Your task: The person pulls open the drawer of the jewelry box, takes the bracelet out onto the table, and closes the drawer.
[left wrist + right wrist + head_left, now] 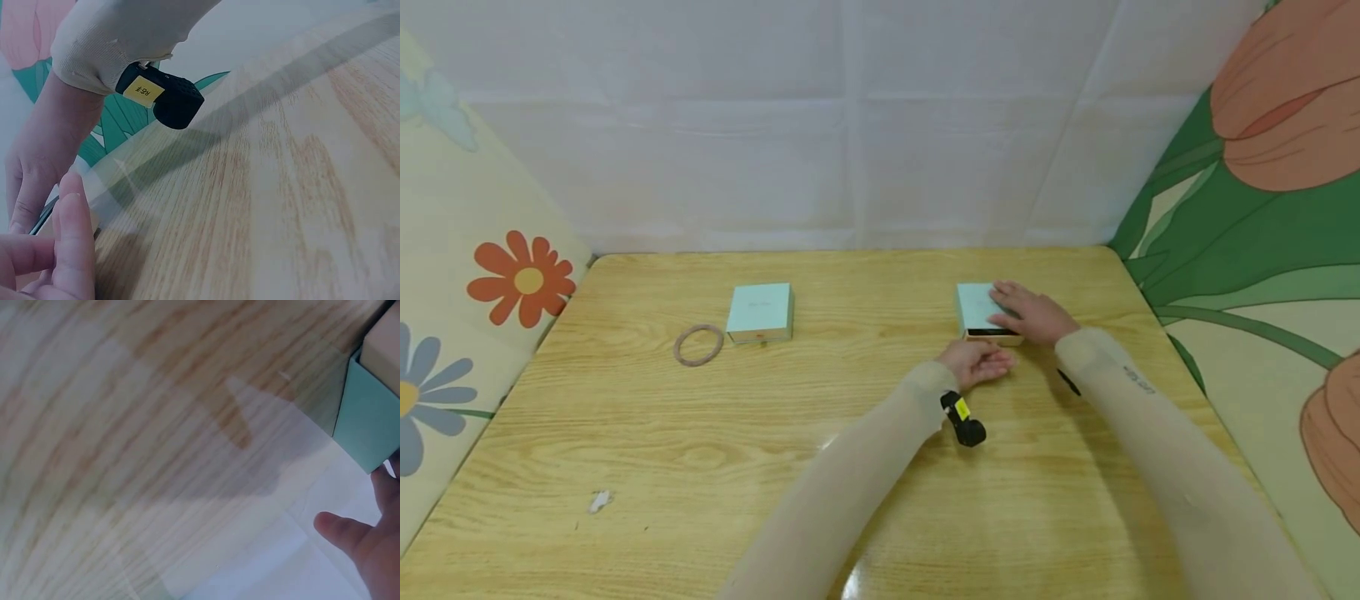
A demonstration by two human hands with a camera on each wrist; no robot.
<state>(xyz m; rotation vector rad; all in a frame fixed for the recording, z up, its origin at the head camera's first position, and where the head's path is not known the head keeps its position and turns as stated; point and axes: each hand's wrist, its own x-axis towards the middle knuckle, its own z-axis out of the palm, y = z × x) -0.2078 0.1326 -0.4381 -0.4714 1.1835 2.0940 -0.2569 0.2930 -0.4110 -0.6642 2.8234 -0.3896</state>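
A light mint box (pixel 976 302) stands at the right with its cream inner drawer (pixel 996 338) at the front; a dark gap shows between sleeve and drawer. My right hand (pixel 1033 317) rests on the box top, fingers spread. In the right wrist view the mint sleeve (pixel 369 422) shows at the edge, beside the fingers. My left hand (pixel 976 362) is just in front of the drawer, palm turned up and fingers fairly straight. The left wrist view has its fingers (pixel 74 234) close before the drawer front, which they partly hide.
A second mint box (pixel 760 308), closed, sits left of centre, with a pinkish ring (pixel 679 353) beside it. A white scrap (pixel 600 501) lies at the front left of the wooden table (pixel 715 450). A white cloth (pixel 737 167) hangs behind; flowered panels flank both sides.
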